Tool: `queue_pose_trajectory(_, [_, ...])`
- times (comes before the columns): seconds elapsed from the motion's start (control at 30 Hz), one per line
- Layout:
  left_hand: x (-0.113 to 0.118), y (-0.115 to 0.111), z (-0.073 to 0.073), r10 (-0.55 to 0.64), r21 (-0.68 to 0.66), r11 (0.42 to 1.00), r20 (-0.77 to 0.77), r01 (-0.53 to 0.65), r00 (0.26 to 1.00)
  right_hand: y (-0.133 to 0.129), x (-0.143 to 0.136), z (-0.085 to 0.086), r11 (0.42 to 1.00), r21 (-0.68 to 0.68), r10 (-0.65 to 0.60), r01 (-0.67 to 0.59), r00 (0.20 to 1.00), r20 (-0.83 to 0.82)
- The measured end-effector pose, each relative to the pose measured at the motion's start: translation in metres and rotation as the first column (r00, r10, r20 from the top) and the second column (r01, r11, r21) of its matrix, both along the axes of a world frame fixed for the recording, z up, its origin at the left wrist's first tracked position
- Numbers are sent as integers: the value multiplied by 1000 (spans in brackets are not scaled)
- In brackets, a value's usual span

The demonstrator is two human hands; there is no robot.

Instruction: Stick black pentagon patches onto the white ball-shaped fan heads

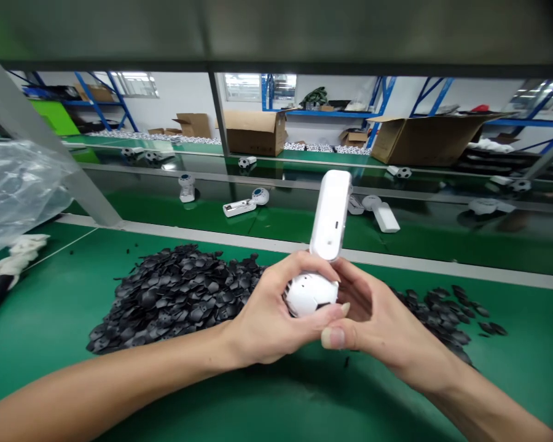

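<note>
Here the left hand point(276, 313) and right hand point(373, 319) both grasp the white fan point(325, 245) by its round head; its upright handle could tip, a judgement, scattering the near black pieces point(175, 294).

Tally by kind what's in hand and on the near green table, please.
White plastic handheld fan with ball-shaped head, held by left hand and right hand: 1
Heap of small black plastic pieces: 1
Clear plastic bag: 1
White cloth glove: 1
Total: 4
</note>
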State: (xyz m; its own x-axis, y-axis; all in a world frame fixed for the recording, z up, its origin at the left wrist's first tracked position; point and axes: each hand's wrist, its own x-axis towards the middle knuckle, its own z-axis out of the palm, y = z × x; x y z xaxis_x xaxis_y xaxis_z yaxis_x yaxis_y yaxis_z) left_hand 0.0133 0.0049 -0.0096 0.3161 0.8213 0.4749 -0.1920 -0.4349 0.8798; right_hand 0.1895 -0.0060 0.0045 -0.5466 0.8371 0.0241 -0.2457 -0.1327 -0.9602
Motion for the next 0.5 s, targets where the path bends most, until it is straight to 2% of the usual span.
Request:
queue_pose_trajectory(0.07, [-4,5,3,-38,-123,992,6,39,999,-1,-4,1,999,10,-49,49,999,-9])
queue_pose_trajectory(0.13, [-10,12,8,-125,-230,964,44,132,991,-3,-9,2,994,30,-103,103,995,-4])
queue_pose_trajectory(0.2, [-15,18,13,-233,-326,907,140,267,962,-6,-13,4,989,60,-134,132,991,23])
queue_pose_trajectory(0.27, [-17,22,19,-289,-391,845,241,365,926,-8,-14,7,987,98,-137,131,989,54])
queue_pose_trajectory(0.43, [-19,23,30,-275,-463,774,370,433,887,-12,-6,17,978,188,-107,87,989,98])
queue_pose_trajectory(0.47, [-20,24,31,-266,-472,764,391,440,881,-14,-2,19,959,259,-156,115,978,142])
queue_pose_trajectory(0.5, [-22,25,33,-254,-479,757,410,444,876,-18,3,21,913,373,-247,164,951,187])
